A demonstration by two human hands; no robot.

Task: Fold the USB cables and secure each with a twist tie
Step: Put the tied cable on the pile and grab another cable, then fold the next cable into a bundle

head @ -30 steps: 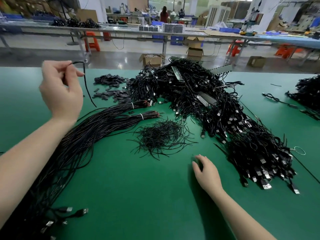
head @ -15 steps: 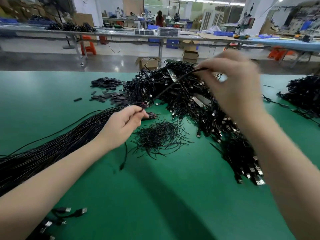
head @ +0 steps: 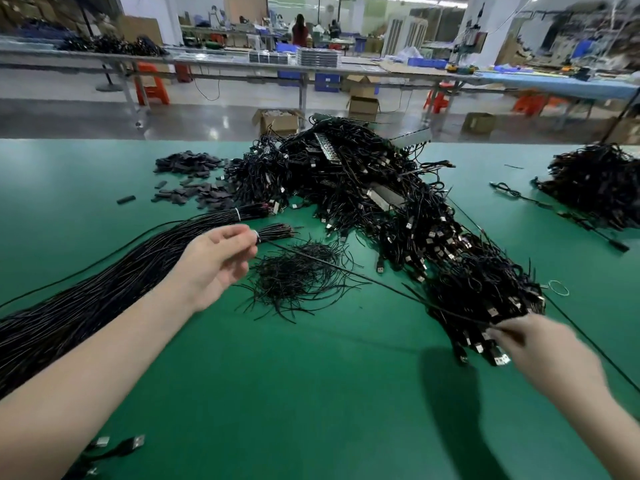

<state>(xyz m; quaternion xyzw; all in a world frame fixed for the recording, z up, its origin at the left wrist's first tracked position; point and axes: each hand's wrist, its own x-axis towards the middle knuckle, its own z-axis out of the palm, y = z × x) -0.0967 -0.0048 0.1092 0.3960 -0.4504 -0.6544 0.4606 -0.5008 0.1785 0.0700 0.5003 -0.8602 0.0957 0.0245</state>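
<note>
A single black USB cable point(head: 346, 271) stretches taut across the green table point(head: 311, 393) between my two hands. My left hand point(head: 221, 261) pinches it at the tied end of a long bundle of straight cables point(head: 121, 282). My right hand point(head: 540, 351), blurred, pinches the cable low at the right, and the cable's tail runs on toward the right edge. Under the taut cable lies a loose heap of black twist ties point(head: 294, 271). Behind it spreads a large pile of tied black USB cables point(head: 381, 202).
A second cable pile point(head: 595, 181) sits at the far right, with a loose cable in front of it. Small black flat pieces point(head: 194, 181) lie at the back left. USB plugs point(head: 131, 443) show at the bottom left. A thin wire ring point(head: 558, 287) lies by the big pile.
My right hand has swung down from above the big pile to the lower right, drawing the cable out long and taut. My left hand stays by the bundle's end.
</note>
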